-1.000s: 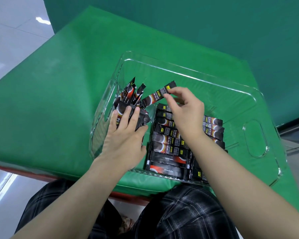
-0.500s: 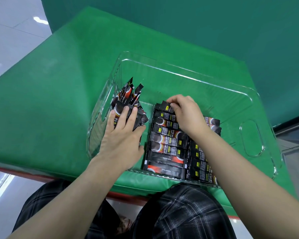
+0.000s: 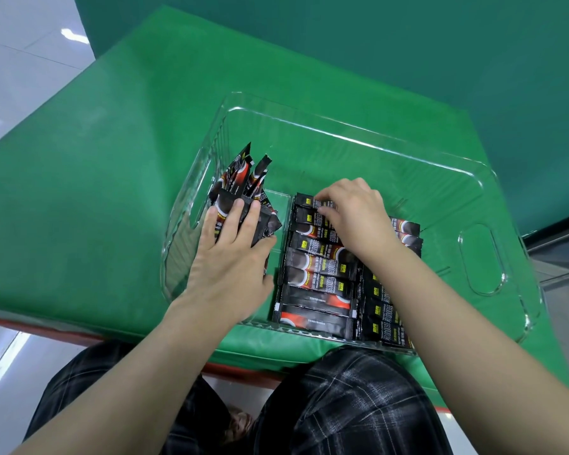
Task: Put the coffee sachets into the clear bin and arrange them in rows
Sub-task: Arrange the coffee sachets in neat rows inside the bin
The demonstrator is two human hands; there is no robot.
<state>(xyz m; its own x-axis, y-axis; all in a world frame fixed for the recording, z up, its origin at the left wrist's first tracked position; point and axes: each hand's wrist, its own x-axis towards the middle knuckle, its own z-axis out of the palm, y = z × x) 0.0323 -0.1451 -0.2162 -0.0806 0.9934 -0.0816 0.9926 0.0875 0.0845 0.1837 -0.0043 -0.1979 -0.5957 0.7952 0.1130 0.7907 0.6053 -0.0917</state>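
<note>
We are filling the clear bin [image 3: 486, 178] on the green tabletop [image 3: 112, 159]. Our left hand [image 3: 230, 257] is inside the bin by its left wall, fingers [image 3: 235, 218] wrapped over a loose bunch of coffee sachets [image 3: 243, 192], so we think it keeps them ready. Our right hand [image 3: 355, 215] is in the middle of the bin, fingertips pressed flat on the top sachet [image 3: 306, 201], likely to push it snug. The neat rows [image 3: 316, 284] lie flat against the bin's near wall.
</note>
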